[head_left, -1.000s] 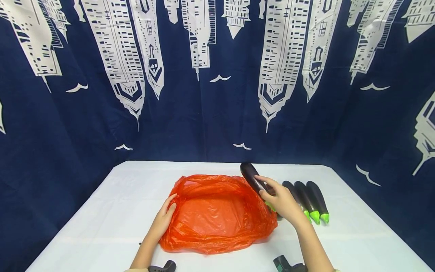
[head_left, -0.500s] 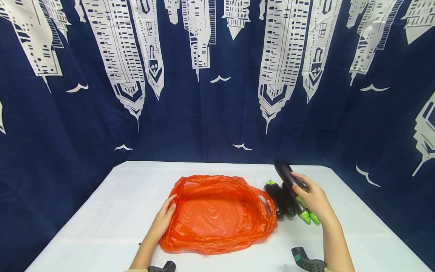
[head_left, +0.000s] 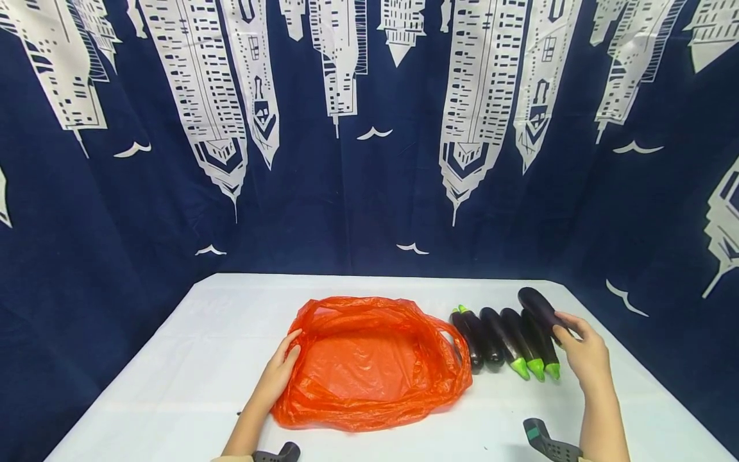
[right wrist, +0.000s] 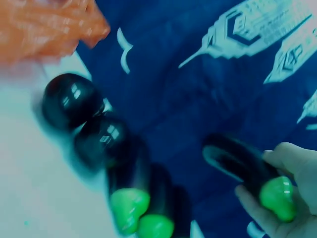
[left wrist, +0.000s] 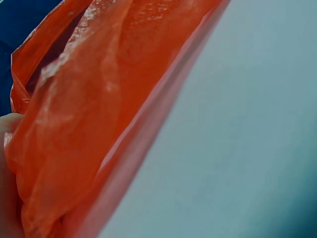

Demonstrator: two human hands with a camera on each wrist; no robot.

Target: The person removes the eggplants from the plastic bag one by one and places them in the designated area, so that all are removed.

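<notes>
An orange-red plastic bag lies mouth-up on the table, its wide opening facing me. My left hand holds the bag's left side by its rim; in the left wrist view the thin plastic hides most of that hand. At the right, my right hand grips a dark eggplant, raised at a tilt over the right end of a row of eggplants. In the right wrist view, the thumb and fingers are around the held eggplant, close to its green cap.
The row lies just right of the bag; some green caps point away and others toward me. A white table carries everything. Behind it hangs a dark blue curtain with white buildings. The bag's handle loop reaches toward the eggplants.
My right hand has carried the eggplant from above the bag's right edge rightward to the far end of the row, and lower over the last half second. The left hand and bag stay put.
</notes>
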